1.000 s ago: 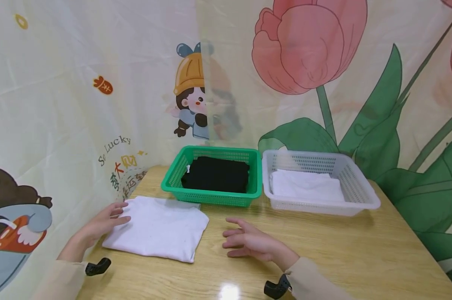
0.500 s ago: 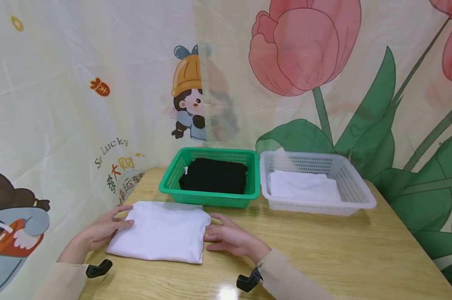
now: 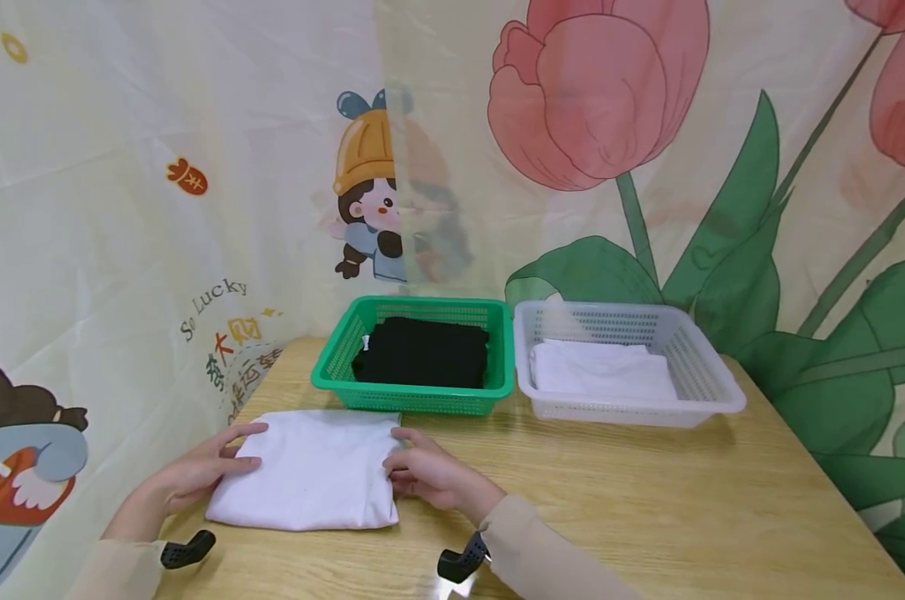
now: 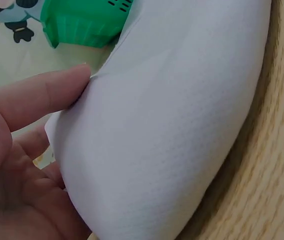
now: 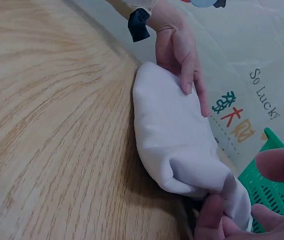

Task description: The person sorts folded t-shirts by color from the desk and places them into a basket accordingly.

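Observation:
A folded white garment (image 3: 310, 471) lies on the wooden table in front of the green basket. My left hand (image 3: 193, 471) grips its left edge. In the left wrist view the thumb (image 4: 57, 92) presses on the cloth from above, while the other fingers are partly hidden behind it. At the opposite edge my right hand (image 3: 441, 475) has its fingers curled around the cloth. The right wrist view shows a fingertip (image 5: 212, 212) tucked beneath the fold, and the cloth bulges there. Another digit (image 5: 282, 165) of that hand stands apart from the fabric.
Behind the garment stands a green basket (image 3: 407, 398) holding folded black clothing (image 3: 422, 352). A white basket (image 3: 625, 410) beside it contains a folded white item (image 3: 602, 371). The table (image 3: 610, 500) extends to the right, and a printed curtain (image 3: 272, 167) hangs along the left and back.
My right hand has moved left from bare table to the garment's right edge and taken hold of it. My left hand has stayed at the left edge, tightening its grip. The baskets stand still.

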Action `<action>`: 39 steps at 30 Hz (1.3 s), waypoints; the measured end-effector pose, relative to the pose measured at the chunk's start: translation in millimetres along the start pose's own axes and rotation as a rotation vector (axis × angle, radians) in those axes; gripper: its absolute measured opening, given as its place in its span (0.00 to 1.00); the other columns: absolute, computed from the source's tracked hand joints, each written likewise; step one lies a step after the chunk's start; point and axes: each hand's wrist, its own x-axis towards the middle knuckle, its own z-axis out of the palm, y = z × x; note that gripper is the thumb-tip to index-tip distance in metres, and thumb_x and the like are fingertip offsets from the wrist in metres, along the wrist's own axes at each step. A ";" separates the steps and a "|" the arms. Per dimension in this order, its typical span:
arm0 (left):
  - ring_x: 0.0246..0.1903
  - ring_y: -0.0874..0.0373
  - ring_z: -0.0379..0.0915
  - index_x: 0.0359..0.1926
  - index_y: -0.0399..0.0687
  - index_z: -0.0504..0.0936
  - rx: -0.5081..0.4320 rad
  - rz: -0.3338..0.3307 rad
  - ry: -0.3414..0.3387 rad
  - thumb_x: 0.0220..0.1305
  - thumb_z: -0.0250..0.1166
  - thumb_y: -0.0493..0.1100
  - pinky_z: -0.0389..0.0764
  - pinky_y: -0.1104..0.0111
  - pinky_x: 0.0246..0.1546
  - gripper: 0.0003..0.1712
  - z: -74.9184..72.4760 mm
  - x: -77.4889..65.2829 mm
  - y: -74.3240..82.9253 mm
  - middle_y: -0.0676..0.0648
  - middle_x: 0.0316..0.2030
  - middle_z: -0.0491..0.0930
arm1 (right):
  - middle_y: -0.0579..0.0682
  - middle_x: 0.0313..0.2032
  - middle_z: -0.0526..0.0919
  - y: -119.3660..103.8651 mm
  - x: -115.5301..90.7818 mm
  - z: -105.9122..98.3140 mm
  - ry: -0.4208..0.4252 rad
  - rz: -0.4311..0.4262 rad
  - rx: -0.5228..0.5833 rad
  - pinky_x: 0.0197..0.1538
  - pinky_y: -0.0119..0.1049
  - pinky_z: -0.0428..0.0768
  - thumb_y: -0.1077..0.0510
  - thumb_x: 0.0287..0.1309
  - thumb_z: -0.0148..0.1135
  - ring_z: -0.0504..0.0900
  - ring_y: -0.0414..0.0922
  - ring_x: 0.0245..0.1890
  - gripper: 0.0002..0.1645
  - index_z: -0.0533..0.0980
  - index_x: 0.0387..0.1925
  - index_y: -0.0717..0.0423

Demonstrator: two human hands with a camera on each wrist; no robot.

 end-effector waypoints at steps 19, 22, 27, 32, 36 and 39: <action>0.79 0.27 0.33 0.85 0.47 0.49 -0.025 0.013 -0.039 0.77 0.65 0.43 0.71 0.59 0.67 0.47 9.8 -4.4 -6.7 0.26 0.81 0.25 | 0.66 0.75 0.63 7.9 18.9 11.8 0.085 -0.020 -0.201 0.59 0.52 0.83 0.59 0.63 0.72 0.79 0.52 0.60 0.48 0.60 0.80 0.55; 0.78 0.29 0.46 0.86 0.48 0.46 -0.048 0.029 -0.065 0.77 0.64 0.43 0.72 0.56 0.68 0.48 15.4 -2.3 -4.7 0.27 0.81 0.27 | 0.66 0.75 0.63 7.5 21.4 10.2 0.072 -0.037 -0.259 0.47 0.44 0.86 0.60 0.63 0.71 0.84 0.50 0.51 0.49 0.59 0.80 0.55; 0.63 0.52 0.70 0.86 0.48 0.46 -0.080 0.040 -0.101 0.78 0.64 0.45 0.81 0.62 0.56 0.47 24.3 -3.4 -1.7 0.28 0.81 0.35 | 0.62 0.74 0.65 8.3 22.9 8.3 0.078 -0.059 -0.316 0.55 0.49 0.84 0.67 0.56 0.68 0.80 0.53 0.55 0.47 0.66 0.77 0.52; 0.73 0.44 0.56 0.86 0.48 0.48 -0.034 0.047 -0.086 0.77 0.65 0.45 0.79 0.69 0.56 0.47 29.9 -3.4 -0.6 0.29 0.82 0.33 | 0.61 0.74 0.67 11.1 23.6 5.8 0.123 -0.082 -0.382 0.71 0.61 0.71 0.67 0.57 0.72 0.70 0.59 0.70 0.43 0.71 0.74 0.50; 0.80 0.31 0.32 0.86 0.47 0.49 -0.012 0.064 -0.069 0.76 0.67 0.43 0.71 0.81 0.53 0.48 32.8 -3.1 0.1 0.29 0.83 0.31 | 0.62 0.73 0.68 13.7 23.0 0.4 0.131 -0.098 -0.384 0.70 0.61 0.73 0.68 0.58 0.75 0.71 0.60 0.70 0.44 0.70 0.74 0.49; 0.80 0.29 0.23 0.85 0.47 0.50 0.014 0.084 -0.060 0.75 0.68 0.43 0.65 0.86 0.51 0.49 37.2 -2.7 1.7 0.29 0.83 0.31 | 0.61 0.74 0.67 15.3 20.6 -9.1 0.144 -0.107 -0.412 0.70 0.61 0.73 0.68 0.58 0.75 0.70 0.60 0.70 0.44 0.71 0.74 0.45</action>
